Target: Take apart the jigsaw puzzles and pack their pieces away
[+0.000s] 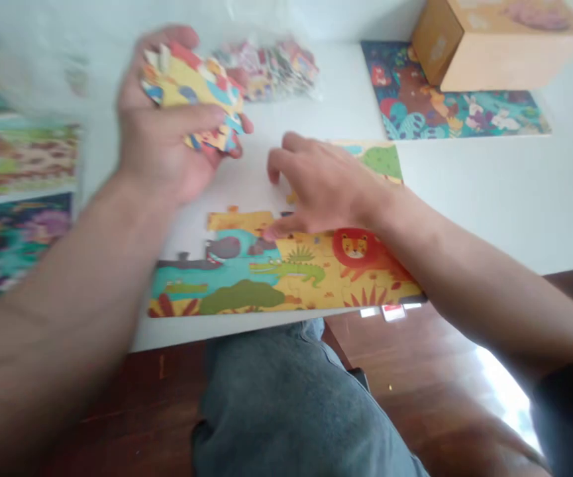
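A stack of jigsaw puzzle pieces (199, 93) is gripped in my left hand (157, 132), thumb across the top, raised over the table's left half. My right hand (326, 179) hovers low over a partly joined jigsaw puzzle (236, 288), its fingers curled but thumb and forefinger apart. No piece shows between them. The right thumb's tip is at the puzzle's upper inner edge, near a hippo picture; I cannot tell if it presses down. A lion, a crocodile and bushes show on the joined part. My right hand and wrist hide some of its upper right side.
A clear bag of loose pieces (271, 69) lies behind my left hand. At the back right, an orange box (505, 50) stands on a dark picture sheet (465, 109). More picture sheets (18, 242) lie at the left. The white table's front edge (191, 334) runs above my lap.
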Action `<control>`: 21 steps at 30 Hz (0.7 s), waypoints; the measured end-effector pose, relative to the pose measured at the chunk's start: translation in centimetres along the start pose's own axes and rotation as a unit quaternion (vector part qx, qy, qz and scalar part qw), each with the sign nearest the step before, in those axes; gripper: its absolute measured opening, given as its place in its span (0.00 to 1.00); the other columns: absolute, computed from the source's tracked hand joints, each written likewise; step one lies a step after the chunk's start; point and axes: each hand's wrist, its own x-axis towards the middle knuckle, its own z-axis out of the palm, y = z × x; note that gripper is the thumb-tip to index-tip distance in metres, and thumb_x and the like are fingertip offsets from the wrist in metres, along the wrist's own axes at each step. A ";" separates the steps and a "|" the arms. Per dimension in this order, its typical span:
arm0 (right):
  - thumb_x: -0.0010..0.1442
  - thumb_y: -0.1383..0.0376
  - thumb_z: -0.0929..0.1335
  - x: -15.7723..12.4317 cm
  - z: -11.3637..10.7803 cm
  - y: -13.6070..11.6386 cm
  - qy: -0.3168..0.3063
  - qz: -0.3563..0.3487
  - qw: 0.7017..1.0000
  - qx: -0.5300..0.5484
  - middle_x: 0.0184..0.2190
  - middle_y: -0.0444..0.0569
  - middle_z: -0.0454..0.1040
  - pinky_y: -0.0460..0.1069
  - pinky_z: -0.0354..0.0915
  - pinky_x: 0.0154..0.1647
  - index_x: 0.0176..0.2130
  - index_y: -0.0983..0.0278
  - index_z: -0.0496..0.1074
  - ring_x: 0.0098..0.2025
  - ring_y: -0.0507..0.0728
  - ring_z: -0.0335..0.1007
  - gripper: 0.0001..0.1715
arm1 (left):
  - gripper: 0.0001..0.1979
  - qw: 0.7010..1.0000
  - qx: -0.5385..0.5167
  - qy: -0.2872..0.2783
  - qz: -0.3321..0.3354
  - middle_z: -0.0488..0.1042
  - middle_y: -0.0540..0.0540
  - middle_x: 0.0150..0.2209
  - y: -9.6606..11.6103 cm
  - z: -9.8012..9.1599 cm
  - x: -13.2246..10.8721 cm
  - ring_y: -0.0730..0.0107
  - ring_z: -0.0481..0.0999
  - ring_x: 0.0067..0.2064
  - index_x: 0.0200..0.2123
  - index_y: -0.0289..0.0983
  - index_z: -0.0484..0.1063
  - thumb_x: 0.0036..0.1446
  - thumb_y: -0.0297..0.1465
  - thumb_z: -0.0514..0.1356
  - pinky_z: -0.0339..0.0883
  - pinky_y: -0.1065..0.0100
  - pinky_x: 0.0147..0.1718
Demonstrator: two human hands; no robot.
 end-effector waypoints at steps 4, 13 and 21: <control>0.50 0.48 0.75 -0.2 0.5 -0.4 -0.028 -0.047 0.996 0.066 0.39 0.51 0.66 0.51 0.60 0.40 0.34 0.66 0.72 0.38 0.57 0.65 0.25 | 0.26 0.998 0.051 -0.030 0.033 0.76 0.50 0.45 1.0 -0.7 0.3 0.68 0.73 0.37 0.48 0.45 0.65 0.46 0.18 0.62 0.63 0.72 0.26; 0.45 0.40 0.74 -0.2 0.2 -1.8 -0.047 -0.073 0.994 0.069 0.37 0.51 0.67 0.54 0.58 0.42 0.36 0.64 0.70 0.40 0.61 0.63 0.34 | 0.27 1.000 -0.003 -0.007 0.017 0.75 0.45 0.46 0.7 -1.3 0.6 0.68 0.77 0.33 0.47 0.42 0.65 0.41 0.26 0.65 0.64 0.72 0.24; 0.53 0.57 0.75 -0.1 0.3 -1.8 -0.074 -0.048 0.960 0.265 0.28 0.43 0.68 0.49 0.57 0.37 0.33 0.63 0.64 0.31 0.52 0.60 0.19 | 0.22 0.999 0.031 -0.016 -0.003 0.76 0.46 0.43 0.3 -1.1 0.3 0.70 0.77 0.32 0.44 0.41 0.67 0.43 0.26 0.65 0.62 0.74 0.23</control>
